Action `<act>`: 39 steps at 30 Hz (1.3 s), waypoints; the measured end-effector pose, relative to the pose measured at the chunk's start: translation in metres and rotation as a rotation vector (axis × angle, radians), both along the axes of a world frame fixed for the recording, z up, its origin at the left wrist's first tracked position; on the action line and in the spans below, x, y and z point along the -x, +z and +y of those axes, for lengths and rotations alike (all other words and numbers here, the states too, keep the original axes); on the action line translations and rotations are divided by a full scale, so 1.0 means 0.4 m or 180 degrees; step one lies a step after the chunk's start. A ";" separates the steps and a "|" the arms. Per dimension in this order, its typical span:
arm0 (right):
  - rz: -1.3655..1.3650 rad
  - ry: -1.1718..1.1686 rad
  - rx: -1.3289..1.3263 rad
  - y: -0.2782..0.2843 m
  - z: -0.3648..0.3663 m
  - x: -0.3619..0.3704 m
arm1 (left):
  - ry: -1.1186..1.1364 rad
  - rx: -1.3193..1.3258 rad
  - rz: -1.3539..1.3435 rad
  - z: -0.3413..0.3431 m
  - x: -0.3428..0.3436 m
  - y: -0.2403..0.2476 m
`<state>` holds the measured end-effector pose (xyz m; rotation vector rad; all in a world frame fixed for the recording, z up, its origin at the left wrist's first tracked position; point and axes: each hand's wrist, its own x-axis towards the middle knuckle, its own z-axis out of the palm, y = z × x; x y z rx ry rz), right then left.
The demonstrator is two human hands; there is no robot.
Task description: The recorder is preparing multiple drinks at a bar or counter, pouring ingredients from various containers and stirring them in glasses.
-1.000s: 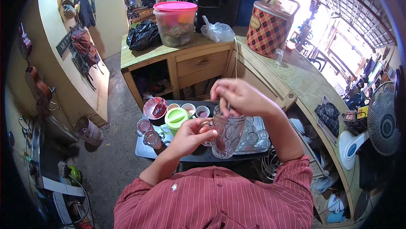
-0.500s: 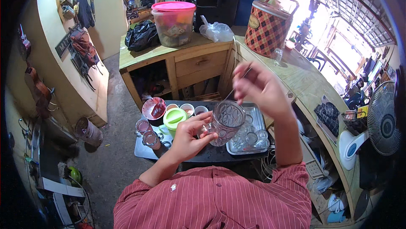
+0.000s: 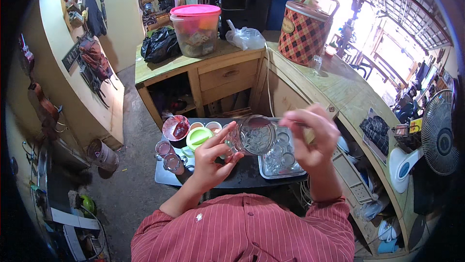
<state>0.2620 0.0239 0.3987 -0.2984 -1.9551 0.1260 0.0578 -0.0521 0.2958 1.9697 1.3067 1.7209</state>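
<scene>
My left hand point(image 3: 215, 159) is closed on a clear glass mug point(image 3: 233, 138), which is tilted with its mouth toward the right. My right hand point(image 3: 314, 138) is closed beside the mug's mouth, pinching a thin metal spoon point(image 3: 286, 122); motion blurs its far end. Below the mug, a metal tray point(image 3: 281, 176) holds several clear glasses point(image 3: 287, 159). To the left of my left hand stand a green-lidded pitcher point(image 3: 198, 137) and two mugs of brownish drink, one nearer point(image 3: 172, 162) and one farther point(image 3: 164, 147).
A bowl with a red bag point(image 3: 175, 127) and small cups point(image 3: 213, 126) stand at the dark table's point(image 3: 242, 177) far side. Beyond it a wooden counter point(image 3: 227, 75) bears a pink-lidded tub point(image 3: 195, 32), plastic bags and a plaid cooler point(image 3: 303, 34). A fan point(image 3: 438, 131) stands right.
The mug has tipped from nearly upright toward the right. My right hand has moved down and rightward, and the spoon has come out of the mug.
</scene>
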 end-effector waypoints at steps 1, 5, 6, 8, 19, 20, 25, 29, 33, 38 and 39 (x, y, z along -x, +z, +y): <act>-0.0003 0.0039 0.0008 -0.011 -0.005 0.004 | 0.0066 -0.0006 0.0024 -0.003 0.005 -0.005; -0.0641 -0.0050 -0.0354 -0.047 -0.015 0.004 | 0.0070 -0.0097 0.0354 0.006 -0.008 0.014; -0.0730 -0.0076 -0.0222 -0.048 -0.013 0.004 | 0.0101 -0.0137 0.0489 0.009 -0.011 0.011; -0.0609 -0.0249 -0.0117 -0.037 -0.023 -0.011 | 0.0157 -0.0169 0.0627 0.009 -0.008 0.001; 0.0100 -0.0166 0.0703 -0.065 -0.045 -0.056 | 0.0306 -0.0509 0.0753 0.008 0.002 -0.015; 0.0077 -0.0026 0.0787 -0.077 -0.048 -0.066 | 0.0288 -0.0522 0.0751 0.009 -0.004 -0.010; 0.0235 0.0751 0.2374 -0.143 -0.057 -0.031 | 0.0479 -0.0716 0.1034 0.008 0.007 -0.023; 0.2022 0.1144 0.2678 -0.185 -0.057 -0.071 | 0.0473 -0.0950 0.0973 0.011 -0.006 -0.028; 0.0838 0.1110 0.2837 -0.212 -0.068 0.012 | 0.0569 -0.1104 0.1054 0.013 0.003 -0.038; 0.2477 0.1845 0.3360 -0.219 -0.068 -0.023 | 0.0456 -0.1492 0.0256 0.014 -0.008 -0.078; 0.2045 0.1542 0.3378 -0.227 -0.082 0.000 | 0.0457 -0.1488 0.0255 0.013 -0.009 -0.080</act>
